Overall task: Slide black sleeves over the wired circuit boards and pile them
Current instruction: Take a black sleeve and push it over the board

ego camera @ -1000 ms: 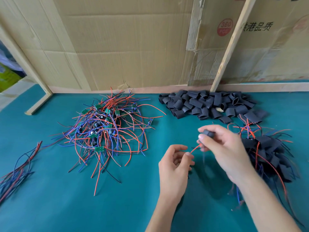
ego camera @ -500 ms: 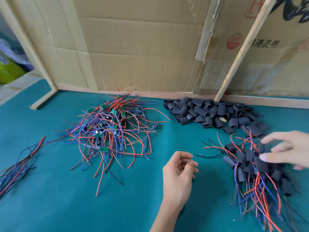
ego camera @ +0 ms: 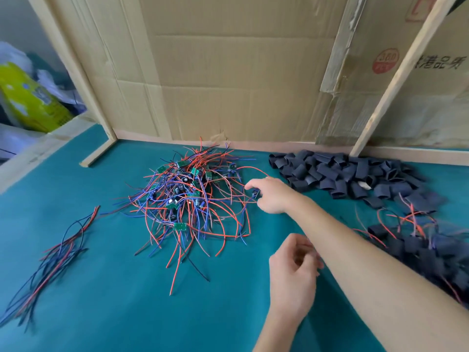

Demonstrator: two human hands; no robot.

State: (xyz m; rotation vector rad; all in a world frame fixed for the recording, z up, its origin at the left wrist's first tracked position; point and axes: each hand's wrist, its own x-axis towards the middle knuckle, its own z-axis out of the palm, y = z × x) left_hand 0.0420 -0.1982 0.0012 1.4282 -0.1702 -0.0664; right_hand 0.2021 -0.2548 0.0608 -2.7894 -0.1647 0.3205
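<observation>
My right hand (ego camera: 271, 195) is stretched across to the right edge of the tangle of wired circuit boards (ego camera: 187, 199) mid-bench, index finger out, other fingers curled at a small dark part with wires; can't tell if it's actually gripped. My left hand (ego camera: 294, 270) hovers nearer me over the teal bench (ego camera: 114, 301), fingers loosely curled, nothing in it. Empty black sleeves (ego camera: 337, 174) heaped at the back right by the cardboard wall (ego camera: 228, 72). Sleeved boards pile (ego camera: 418, 247) on the far right, partly behind my forearm. Loose wire bundle (ego camera: 50, 262) lies far left.
</observation>
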